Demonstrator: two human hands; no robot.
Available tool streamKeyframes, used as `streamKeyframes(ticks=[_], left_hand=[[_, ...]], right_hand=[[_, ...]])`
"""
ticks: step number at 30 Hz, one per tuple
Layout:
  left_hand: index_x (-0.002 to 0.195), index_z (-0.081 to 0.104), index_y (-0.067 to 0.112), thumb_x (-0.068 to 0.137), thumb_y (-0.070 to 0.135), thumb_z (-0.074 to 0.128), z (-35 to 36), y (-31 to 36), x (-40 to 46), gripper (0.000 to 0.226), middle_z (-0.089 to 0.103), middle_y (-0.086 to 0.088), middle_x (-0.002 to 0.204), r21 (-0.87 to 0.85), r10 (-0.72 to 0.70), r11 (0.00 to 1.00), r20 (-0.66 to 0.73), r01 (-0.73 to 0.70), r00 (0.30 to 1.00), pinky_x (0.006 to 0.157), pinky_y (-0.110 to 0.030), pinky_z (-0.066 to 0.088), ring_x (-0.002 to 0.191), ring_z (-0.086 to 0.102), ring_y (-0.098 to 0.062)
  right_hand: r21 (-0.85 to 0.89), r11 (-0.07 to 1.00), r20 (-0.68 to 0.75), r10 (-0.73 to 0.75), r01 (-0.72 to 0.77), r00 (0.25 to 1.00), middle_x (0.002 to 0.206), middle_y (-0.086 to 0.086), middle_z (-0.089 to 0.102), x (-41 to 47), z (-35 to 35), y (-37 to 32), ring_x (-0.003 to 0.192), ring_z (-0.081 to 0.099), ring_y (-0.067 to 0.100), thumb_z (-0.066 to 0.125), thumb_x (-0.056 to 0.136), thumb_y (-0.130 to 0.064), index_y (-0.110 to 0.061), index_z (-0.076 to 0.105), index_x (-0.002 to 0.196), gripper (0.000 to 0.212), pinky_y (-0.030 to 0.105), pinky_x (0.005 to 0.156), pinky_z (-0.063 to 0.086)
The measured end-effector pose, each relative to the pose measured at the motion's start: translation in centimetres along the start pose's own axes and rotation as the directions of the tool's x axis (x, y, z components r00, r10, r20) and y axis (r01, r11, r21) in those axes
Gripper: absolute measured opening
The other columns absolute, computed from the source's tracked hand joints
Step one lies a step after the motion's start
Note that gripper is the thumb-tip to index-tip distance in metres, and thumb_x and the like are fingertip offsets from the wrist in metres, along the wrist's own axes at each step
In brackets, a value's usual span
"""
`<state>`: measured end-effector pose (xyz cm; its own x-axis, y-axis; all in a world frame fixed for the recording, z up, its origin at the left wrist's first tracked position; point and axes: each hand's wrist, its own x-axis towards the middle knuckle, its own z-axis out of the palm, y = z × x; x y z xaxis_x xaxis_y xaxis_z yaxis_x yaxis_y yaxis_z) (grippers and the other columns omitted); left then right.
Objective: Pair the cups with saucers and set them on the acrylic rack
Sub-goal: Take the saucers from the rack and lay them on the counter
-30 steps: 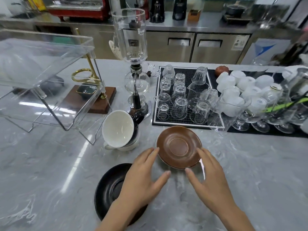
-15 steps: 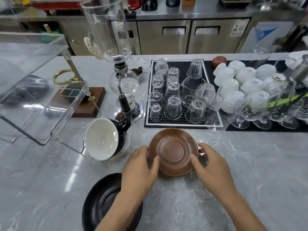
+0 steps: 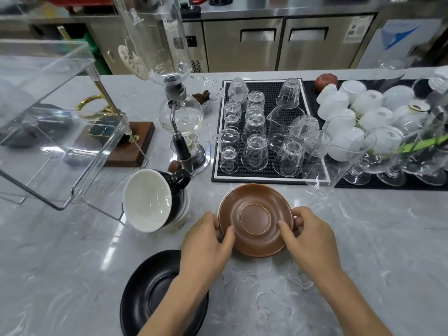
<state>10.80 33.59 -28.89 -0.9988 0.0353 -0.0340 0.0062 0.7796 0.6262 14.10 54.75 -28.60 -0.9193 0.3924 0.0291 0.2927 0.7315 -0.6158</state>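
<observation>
A glass siphon coffee maker point(image 3: 180, 112) stands at about eleven o'clock on the grey marble counter point(image 3: 363, 238), with a walnut block carrying a brass stand point(image 3: 116, 139) at ten o'clock. At one o'clock a black bar mat point(image 3: 264, 173) holds upturned clear glasses point(image 3: 254, 151); stemmed glasses point(image 3: 388, 166) crowd two o'clock, and steel cabinets point(image 3: 278, 42) fill twelve.

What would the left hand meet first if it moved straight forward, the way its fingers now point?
The left hand already grips the brown saucer. Beyond it, probably the black mat with upturned glasses; depth is unclear.

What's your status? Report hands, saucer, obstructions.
Left hand and right hand grip brown saucer by opposite rims. Black saucer near, unpaired. Tipped cup lies toward acrylic rack.
</observation>
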Motion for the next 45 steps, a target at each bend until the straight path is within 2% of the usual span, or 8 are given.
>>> streamKeyframes(ticks=[4,10,16,20,24,33,40,45], left_hand=[[0.068,0.037,0.034,0.083,0.047,0.064,0.3,0.1,-0.2,0.033,0.051,0.012,0.056,-0.05,-0.011,0.999,-0.016,0.011,1.0,0.051,-0.017,0.028,0.056,0.05,-0.001],[0.067,0.047,0.028,0.087,0.035,0.068,-0.1,0.7,-1.3,0.029,0.055,0.007,0.056,-0.202,-0.011,0.979,-0.091,-0.007,0.996,0.051,-0.022,0.039,0.057,0.053,-0.011],[0.062,0.056,0.023,0.088,0.028,0.071,-1.4,1.3,-3.4,0.03,0.059,0.003,0.054,-0.341,-0.07,0.94,-0.122,0.025,0.99,0.053,-0.019,0.043,0.052,0.053,-0.008],[0.062,0.061,0.018,0.085,0.029,0.073,-1.9,1.1,-5.2,0.028,0.067,-0.001,0.057,-0.411,-0.127,0.906,-0.045,0.098,0.991,0.061,-0.044,0.057,0.056,0.065,-0.022],[0.065,0.062,0.015,0.086,0.028,0.073,-2.7,0.3,-6.9,0.027,0.068,-0.007,0.056,-0.431,-0.142,0.89,0.05,0.15,0.989,0.064,-0.054,0.059,0.06,0.069,-0.031],[0.064,0.059,0.019,0.086,0.03,0.072,-3.1,-0.3,-10.4,0.028,0.068,-0.007,0.055,-0.363,-0.085,0.927,0.058,0.1,0.995,0.061,-0.051,0.057,0.052,0.066,-0.025],[0.061,0.057,0.016,0.086,0.031,0.07,-2.9,-0.7,-12.2,0.032,0.067,-0.007,0.055,-0.25,-0.045,0.966,0.114,0.073,0.992,0.061,-0.045,0.057,0.053,0.065,-0.02],[0.056,0.054,0.02,0.085,0.033,0.072,-3.1,-0.7,-12.9,0.036,0.067,-0.002,0.052,-0.15,-0.022,0.988,0.125,0.041,0.992,0.059,-0.025,0.049,0.051,0.062,-0.01]], right_hand=[[0.041,0.999,-0.006,0.027,-0.027,1.0,0.056,-0.006,0.056,-0.1,-0.2,0.0,0.059,0.055,0.006,0.073,0.085,-0.025,-0.028,0.055,0.088,0.018,0.018,0.051,0.034],[0.224,0.973,-0.053,0.063,-0.05,0.997,0.057,-0.002,0.058,-1.1,-1.1,-0.1,0.06,0.057,0.013,0.071,0.086,-0.021,-0.032,0.06,0.088,0.016,0.018,0.055,0.04],[0.343,0.938,-0.077,0.074,-0.043,0.994,0.073,-0.008,0.065,-3.7,-2.6,0.0,0.06,0.058,0.007,0.071,0.086,-0.019,-0.036,0.061,0.081,0.021,0.01,0.056,0.045],[0.382,0.922,-0.081,0.097,-0.058,0.992,0.067,-0.011,0.065,-5.5,-3.0,0.5,0.056,0.057,0.004,0.074,0.084,-0.021,-0.043,0.061,0.086,0.025,0.009,0.053,0.044],[0.424,0.904,-0.058,0.087,-0.055,0.994,0.058,-0.01,0.058,-7.4,-3.1,0.6,0.049,0.051,0.003,0.075,0.085,-0.018,-0.048,0.061,0.086,0.034,0.007,0.049,0.041],[0.4,0.91,-0.056,0.141,-0.107,0.988,0.05,-0.01,0.051,-12.0,-3.0,1.3,0.046,0.047,0.003,0.076,0.084,-0.01,-0.029,0.06,0.078,0.025,0.009,0.051,0.039],[0.266,0.954,-0.009,0.147,-0.14,0.989,0.057,-0.012,0.057,-13.9,-3.8,1.9,0.052,0.053,0.004,0.077,0.082,-0.013,-0.028,0.06,0.081,0.023,0.012,0.053,0.039],[0.176,0.97,0.031,0.166,-0.169,0.986,0.06,-0.014,0.063,-15.0,-4.0,2.3,0.056,0.058,0.003,0.08,0.08,-0.018,-0.028,0.059,0.078,0.023,0.017,0.053,0.042]])
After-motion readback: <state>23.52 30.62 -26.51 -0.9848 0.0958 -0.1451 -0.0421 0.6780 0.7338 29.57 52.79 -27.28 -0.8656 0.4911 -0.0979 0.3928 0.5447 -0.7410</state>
